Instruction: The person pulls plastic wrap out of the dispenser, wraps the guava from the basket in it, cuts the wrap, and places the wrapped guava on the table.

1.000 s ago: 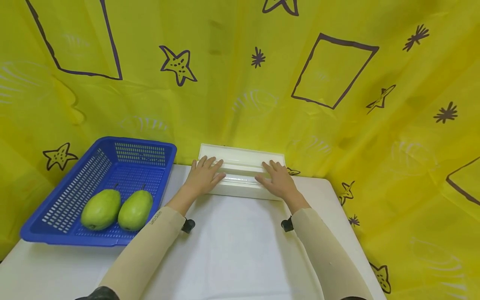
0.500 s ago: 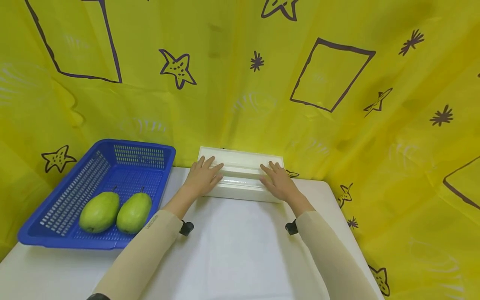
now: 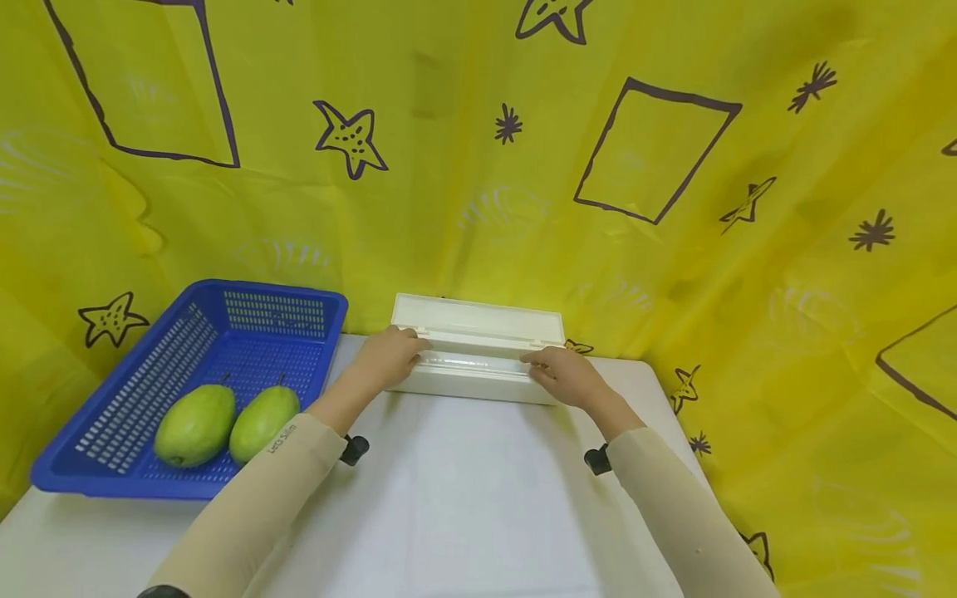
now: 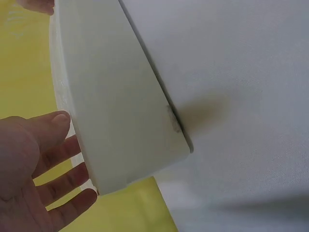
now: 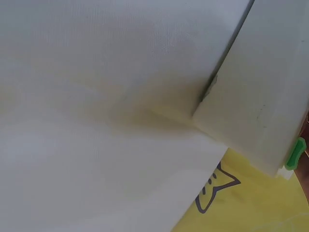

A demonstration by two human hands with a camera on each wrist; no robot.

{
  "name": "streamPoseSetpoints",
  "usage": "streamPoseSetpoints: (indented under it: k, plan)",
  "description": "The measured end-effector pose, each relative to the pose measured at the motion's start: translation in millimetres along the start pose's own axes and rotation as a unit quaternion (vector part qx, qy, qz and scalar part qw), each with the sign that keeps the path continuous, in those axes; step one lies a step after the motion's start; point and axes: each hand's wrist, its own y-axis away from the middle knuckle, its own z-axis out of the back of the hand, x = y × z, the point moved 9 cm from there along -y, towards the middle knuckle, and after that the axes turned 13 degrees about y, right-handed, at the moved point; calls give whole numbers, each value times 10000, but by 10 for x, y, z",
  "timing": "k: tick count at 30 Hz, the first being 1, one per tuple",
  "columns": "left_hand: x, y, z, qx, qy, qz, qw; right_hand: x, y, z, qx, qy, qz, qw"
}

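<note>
A long white plastic wrap dispenser (image 3: 474, 384) lies at the table's back edge, its lid (image 3: 478, 318) raised toward the curtain. Glossy clear film (image 3: 467, 360) shows in the opening. My left hand (image 3: 385, 359) is at the left end, fingertips bent down toward the film; in the left wrist view its fingers (image 4: 67, 181) touch the dispenser's upper edge, loosely extended. At the other end my right hand (image 3: 571, 378) has thumb and fingers close together by the film; whether they pinch it cannot be told. Only a sliver of that hand appears in the right wrist view, beside a small green part (image 5: 295, 153).
A blue plastic basket (image 3: 67, 465) on the left holds two green fruits, one (image 3: 196, 425) beside the other (image 3: 263, 422). Yellow patterned curtain (image 3: 463, 166) hangs right behind the dispenser. White cloth covers the table (image 3: 463, 498).
Both hands have gone from spread fingers over the dispenser to bent fingers lowered toward the film. The wrists have moved slightly outward. The lid remains raised.
</note>
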Motion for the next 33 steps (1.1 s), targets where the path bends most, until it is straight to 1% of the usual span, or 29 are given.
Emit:
streamPoseSetpoints:
  k: [3, 6, 14, 19, 22, 24, 26, 29, 31, 33]
  plan:
    - [-8, 6, -6, -55, -63, -64, 9999, 32, -2, -1, -102, 1, 81, 9999]
    - [-4, -7, -24, -85, -115, -68, 9999, 30, -3, -14, -126, -53, 33, 9999]
    - [41, -67, -75, -201, -142, -58, 9997, 14, -27, -37, -90, -114, -21, 9999]
    - [51, -81, -64, -265, -67, -10, 9996, 19, -42, -31, -18, -279, -39, 9996]
    - [61, -81, -54, -408, -47, -47, 9991, -2, -46, -46, 59, -507, -146, 9986]
    - [56, -74, -40, -586, -85, -142, 9981, -22, -43, -56, 142, -657, -267, 9974]
    - [68, -78, -43, -682, -70, -153, 9975, -32, -39, -58, 198, -740, -327, 9965]
    - [93, -85, -40, -794, 0, -91, 9968, -28, -37, -49, 223, -713, -321, 9967]
    - [124, -100, -49, -773, 66, -2, 9970, -30, -36, -44, 204, -671, -295, 9971]
    - [135, -107, -50, -788, 64, 5, 9969, -35, -28, -43, 197, -642, -297, 9973]
